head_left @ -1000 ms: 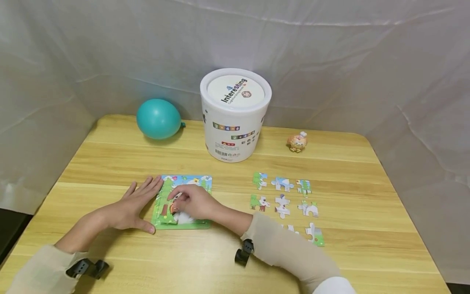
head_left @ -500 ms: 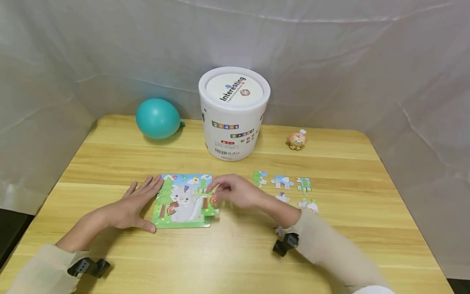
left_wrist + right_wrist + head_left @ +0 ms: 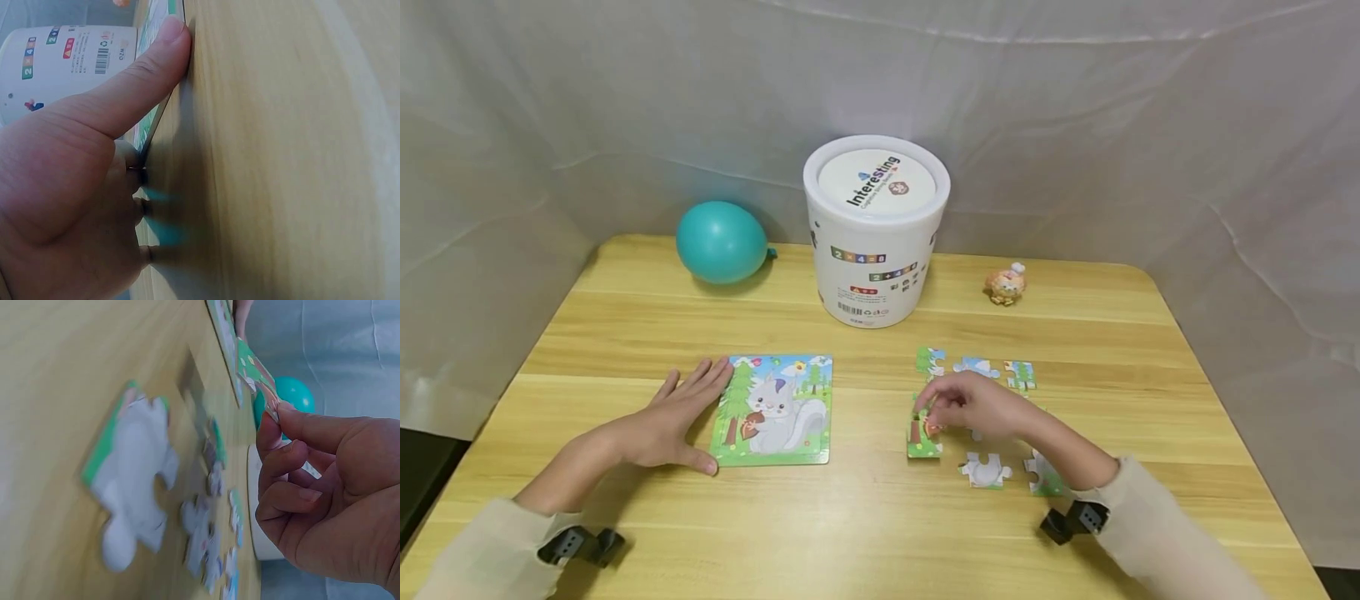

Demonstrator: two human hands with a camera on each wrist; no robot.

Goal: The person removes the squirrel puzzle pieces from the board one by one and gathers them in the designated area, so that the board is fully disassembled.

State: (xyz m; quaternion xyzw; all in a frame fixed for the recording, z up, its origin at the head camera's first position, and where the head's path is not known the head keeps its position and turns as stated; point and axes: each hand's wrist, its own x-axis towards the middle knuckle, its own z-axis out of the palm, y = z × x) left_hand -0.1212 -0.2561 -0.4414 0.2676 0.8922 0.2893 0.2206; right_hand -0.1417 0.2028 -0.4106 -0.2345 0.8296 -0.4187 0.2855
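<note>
My left hand [image 3: 666,421] lies with fingers spread at the left edge of a square puzzle board [image 3: 775,460] with a grey squirrel holding an acorn. In the left wrist view, its thumb [image 3: 169,31] touches the board's edge. Thumb and fingers of my right hand [image 3: 981,404] pinch a jigsaw piece [image 3: 921,448] printed with green grass and a brown stump. The right wrist view shows this jigsaw piece [image 3: 253,367] held tilted above the table. It hangs at the left side of several loose jigsaw pieces; a grey and white piece [image 3: 985,471] lies just below the hand, which partly covers others.
More loose pieces lie to the right, including a green-edged one [image 3: 1045,475] and a tree piece [image 3: 1021,375]. Behind stand a white lidded bucket [image 3: 880,250], a teal balloon [image 3: 724,242] and a small orange toy figure [image 3: 1006,285]. Grey cloth [image 3: 1037,125] surrounds the table.
My right hand has carried the pinched jigsaw piece rightward from over the board to the loose pieces. The whole squirrel picture now shows. My left hand has stayed in place.
</note>
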